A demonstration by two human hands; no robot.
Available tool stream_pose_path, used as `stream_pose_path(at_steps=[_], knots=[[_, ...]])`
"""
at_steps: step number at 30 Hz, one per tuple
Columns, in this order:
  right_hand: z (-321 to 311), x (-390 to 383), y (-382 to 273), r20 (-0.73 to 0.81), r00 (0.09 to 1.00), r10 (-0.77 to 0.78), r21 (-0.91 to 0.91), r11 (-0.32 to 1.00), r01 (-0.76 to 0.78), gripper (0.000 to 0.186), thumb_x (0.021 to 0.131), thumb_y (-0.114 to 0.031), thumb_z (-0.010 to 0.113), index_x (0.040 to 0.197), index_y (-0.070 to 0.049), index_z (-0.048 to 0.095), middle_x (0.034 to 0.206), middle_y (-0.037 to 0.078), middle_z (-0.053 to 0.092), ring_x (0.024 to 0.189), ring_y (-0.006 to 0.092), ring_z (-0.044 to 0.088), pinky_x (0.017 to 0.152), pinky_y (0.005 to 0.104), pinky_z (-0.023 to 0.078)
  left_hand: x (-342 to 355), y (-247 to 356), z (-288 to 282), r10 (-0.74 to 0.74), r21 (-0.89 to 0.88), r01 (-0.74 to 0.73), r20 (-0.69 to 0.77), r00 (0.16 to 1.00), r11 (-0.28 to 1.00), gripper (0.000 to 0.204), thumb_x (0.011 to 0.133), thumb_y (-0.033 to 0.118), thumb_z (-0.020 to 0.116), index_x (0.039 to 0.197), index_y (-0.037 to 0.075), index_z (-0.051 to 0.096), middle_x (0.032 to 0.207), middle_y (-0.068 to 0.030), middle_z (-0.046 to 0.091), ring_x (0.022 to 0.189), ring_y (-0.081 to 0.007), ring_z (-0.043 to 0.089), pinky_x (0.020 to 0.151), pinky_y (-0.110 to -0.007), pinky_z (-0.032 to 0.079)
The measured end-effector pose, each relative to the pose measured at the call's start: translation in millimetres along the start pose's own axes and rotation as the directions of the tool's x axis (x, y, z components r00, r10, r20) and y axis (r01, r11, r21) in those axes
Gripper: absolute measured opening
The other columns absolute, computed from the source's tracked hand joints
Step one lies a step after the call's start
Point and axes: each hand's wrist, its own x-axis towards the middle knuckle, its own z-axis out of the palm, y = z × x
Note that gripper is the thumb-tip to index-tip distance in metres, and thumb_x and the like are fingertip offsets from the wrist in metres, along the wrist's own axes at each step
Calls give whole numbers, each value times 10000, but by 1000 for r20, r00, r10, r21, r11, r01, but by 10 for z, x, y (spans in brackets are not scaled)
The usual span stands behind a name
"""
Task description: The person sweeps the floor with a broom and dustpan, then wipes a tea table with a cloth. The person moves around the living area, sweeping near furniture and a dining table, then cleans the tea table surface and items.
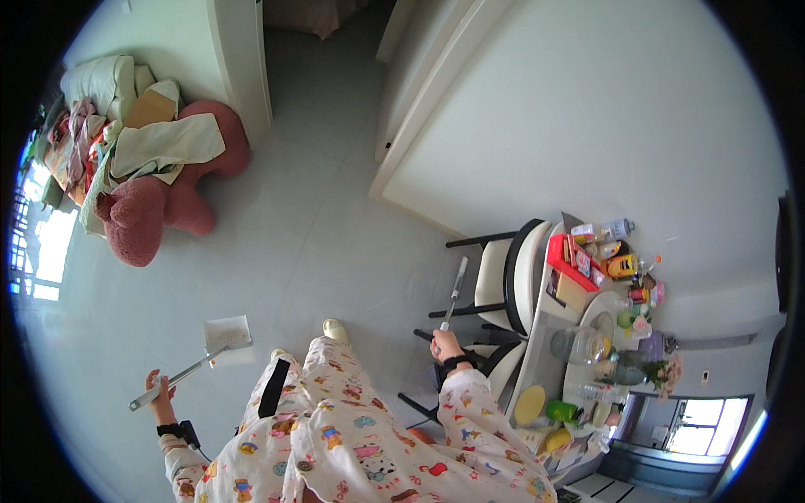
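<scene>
My left hand at lower left is closed on the long metal handle of a white dustpan, whose pan rests on the grey floor ahead of my left foot. My right hand is closed around a metal rod with white sections, pointing forward beside the chairs; whether it has a head at the far end I cannot make out. Below me are my patterned trousers and pale shoes.
A pink plush seat piled with cloths stands at upper left. A doorway opens ahead beside a white wall. At right, black-framed white chairs stand against a table crowded with a red tray, bottles, a glass jug and flowers.
</scene>
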Motion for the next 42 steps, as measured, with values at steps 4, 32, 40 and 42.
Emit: stream_pose_path(at_steps=[4, 32, 40, 42], knots=[[-66, 978, -699, 145, 989, 37, -139, 990, -17, 247, 833, -107, 545, 599, -69, 477, 545, 106, 515, 425, 218, 482, 374, 360, 334, -190, 182, -19, -59, 5, 59, -84, 995, 998, 293, 928, 190, 715, 1204, 188, 618, 1011, 31, 555, 851, -52, 546, 677, -225, 541], [1569, -1272, -857, 424, 859, 288, -797, 569, 202, 186, 870, -166, 619, 795, -33, 514, 563, 39, 516, 402, 150, 484, 362, 334, 348, -947, 36, 314, -237, -215, 199, -165, 958, 956, 277, 930, 114, 693, 1196, 139, 619, 954, 8, 538, 795, -72, 557, 662, -231, 550], [1678, -1499, -1087, 254, 875, 412, -563, 799, -213, 245, 1018, -240, 542, 837, -98, 460, 613, -19, 442, 437, 85, 412, 369, 254, 324, -888, -325, 457, -198, -204, 189, -24, 980, 961, 270, 902, 89, 715, 1161, 120, 646, 847, 30, 592, 705, -68, 565, 602, -222, 479], [1975, -1307, -1002, 222, 889, 401, -683, 714, -152, 223, 959, -165, 540, 768, -67, 481, 567, 12, 447, 428, 127, 427, 372, 277, 341, -882, -321, 468, -196, -164, 196, 16, 980, 967, 263, 896, 94, 726, 1150, 115, 661, 852, 41, 623, 705, -61, 564, 599, -233, 470]])
